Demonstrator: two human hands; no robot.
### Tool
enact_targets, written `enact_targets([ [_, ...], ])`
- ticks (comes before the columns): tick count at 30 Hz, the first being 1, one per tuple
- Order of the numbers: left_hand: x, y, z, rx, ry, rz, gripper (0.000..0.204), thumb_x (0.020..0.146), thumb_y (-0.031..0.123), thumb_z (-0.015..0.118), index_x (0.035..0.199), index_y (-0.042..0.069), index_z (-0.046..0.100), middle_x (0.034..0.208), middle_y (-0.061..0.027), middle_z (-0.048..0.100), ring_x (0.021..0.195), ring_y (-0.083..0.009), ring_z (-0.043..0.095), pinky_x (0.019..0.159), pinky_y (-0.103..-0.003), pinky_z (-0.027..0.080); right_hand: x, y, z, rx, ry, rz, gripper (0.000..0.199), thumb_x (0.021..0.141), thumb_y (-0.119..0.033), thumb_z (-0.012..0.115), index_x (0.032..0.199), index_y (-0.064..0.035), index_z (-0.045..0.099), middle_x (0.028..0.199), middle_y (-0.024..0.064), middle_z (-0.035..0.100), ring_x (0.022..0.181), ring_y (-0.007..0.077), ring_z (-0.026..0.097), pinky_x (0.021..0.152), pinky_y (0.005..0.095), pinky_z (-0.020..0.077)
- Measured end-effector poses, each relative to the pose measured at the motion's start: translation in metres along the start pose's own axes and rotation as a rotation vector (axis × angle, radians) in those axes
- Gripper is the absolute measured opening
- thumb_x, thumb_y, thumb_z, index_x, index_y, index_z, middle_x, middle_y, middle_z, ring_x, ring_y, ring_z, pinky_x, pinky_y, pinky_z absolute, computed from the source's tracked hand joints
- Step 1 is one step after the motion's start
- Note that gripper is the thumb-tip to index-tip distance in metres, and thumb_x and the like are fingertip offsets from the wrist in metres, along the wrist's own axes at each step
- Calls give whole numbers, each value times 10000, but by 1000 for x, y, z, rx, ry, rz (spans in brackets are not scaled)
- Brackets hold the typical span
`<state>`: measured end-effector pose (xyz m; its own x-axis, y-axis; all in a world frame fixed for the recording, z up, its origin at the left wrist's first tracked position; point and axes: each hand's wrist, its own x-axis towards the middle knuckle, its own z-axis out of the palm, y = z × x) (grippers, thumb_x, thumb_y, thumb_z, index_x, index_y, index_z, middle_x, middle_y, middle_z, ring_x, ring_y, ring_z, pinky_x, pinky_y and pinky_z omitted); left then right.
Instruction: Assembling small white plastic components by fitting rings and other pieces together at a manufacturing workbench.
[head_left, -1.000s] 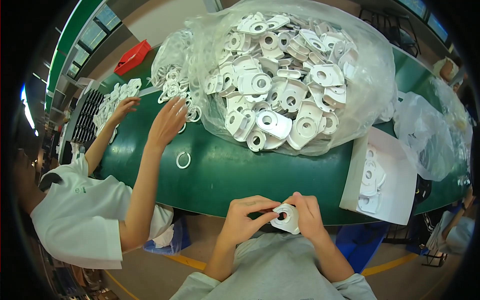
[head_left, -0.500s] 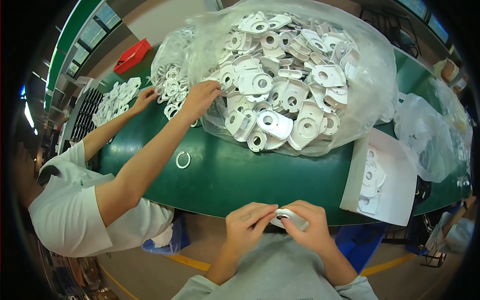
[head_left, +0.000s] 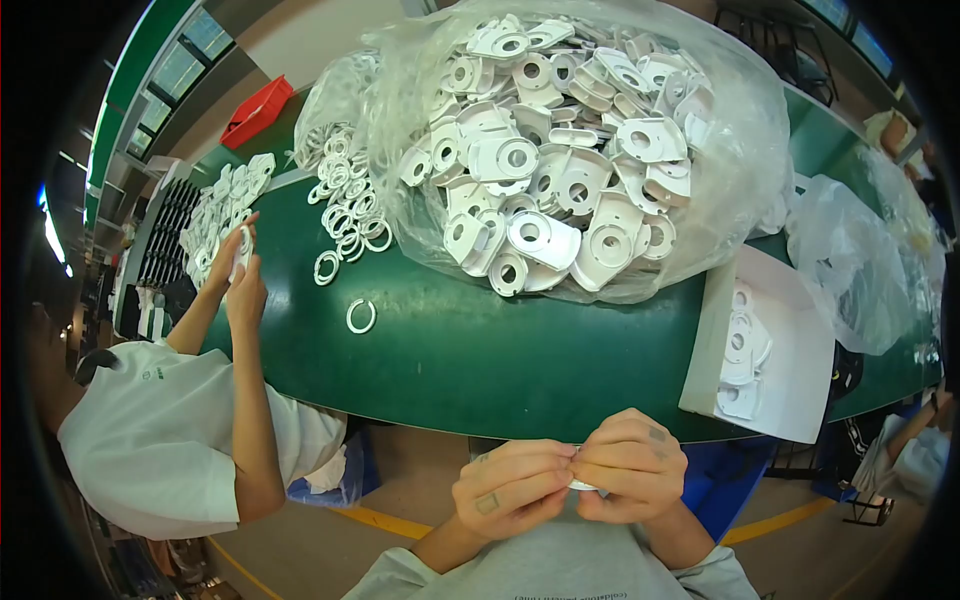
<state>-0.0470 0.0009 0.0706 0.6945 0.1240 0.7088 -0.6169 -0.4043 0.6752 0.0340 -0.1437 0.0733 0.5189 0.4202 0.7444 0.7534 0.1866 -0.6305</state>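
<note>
The left hand [head_left: 515, 490] and the right hand [head_left: 632, 468] both pinch a white plastic part [head_left: 581, 486] in their fingertips, just off the near edge of the green table [head_left: 480, 375]. Its round hole showed a moment ago; now the hands hide almost all of it (only a thin white bit peeks out). Maybe they are pressing on it together. On the left, a co-worker [head_left: 160, 430] now holds a white piece [head_left: 242, 254] too.
</note>
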Motion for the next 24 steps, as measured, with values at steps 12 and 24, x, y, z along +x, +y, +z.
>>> enact_targets([
  [12,-8,-26,11,-94,-27,-780,378,772,-64,674,1132,-64,560,1063,-132,587,923,-185,596,764,-280,517,-29,16,15,466,57,996,273,970,-195,417,1074,20,550,950,32,592,848,75,527,740,211,425],
  [24,-6,-35,-2,-544,-45,-863,356,878,-89,521,1233,-71,530,1058,-104,557,880,-138,579,750,-267,504,-26,17,14,696,65,1086,348,805,88,426,1145,45,485,1030,122,603,810,178,654,731,327,572],
])
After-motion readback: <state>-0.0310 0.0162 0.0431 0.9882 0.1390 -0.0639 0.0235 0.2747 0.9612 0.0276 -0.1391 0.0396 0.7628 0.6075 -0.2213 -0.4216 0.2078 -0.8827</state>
